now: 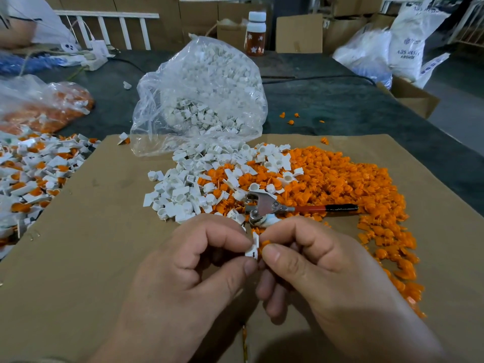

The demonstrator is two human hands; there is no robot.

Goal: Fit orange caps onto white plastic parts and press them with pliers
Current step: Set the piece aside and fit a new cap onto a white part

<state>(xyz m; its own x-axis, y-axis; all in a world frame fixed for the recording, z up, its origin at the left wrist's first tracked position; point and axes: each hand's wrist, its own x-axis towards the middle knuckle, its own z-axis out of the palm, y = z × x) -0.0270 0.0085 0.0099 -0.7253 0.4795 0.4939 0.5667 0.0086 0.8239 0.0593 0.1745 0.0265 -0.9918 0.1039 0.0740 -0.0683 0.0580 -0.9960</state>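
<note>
Two hands met over the near edge of a brown cardboard sheet [110, 231] that covered the dark desk [327, 100]. The left hand [188, 268] pinched a white plastic part [253, 248] between thumb and forefinger, and the right hand [322, 265] pinched an orange cap [264, 244] against it, the two pieces touching. Just beyond the fingers lay the pliers [275, 206], red-and-black handle pointing toward the right edge, resting on a heap of loose orange caps [348, 184] beside a heap of white parts [183, 189]. A clear plastic bag [201, 95] of white parts slumped at the sheet's far edge. Toward the left edge sat a pile of capped parts [39, 166] and a second bag holding orange pieces [44, 106]. Behind the desk stood cardboard boxes [298, 32], a white-capped bottle [256, 32], white sacks [406, 40] and a white railing [110, 27].
</note>
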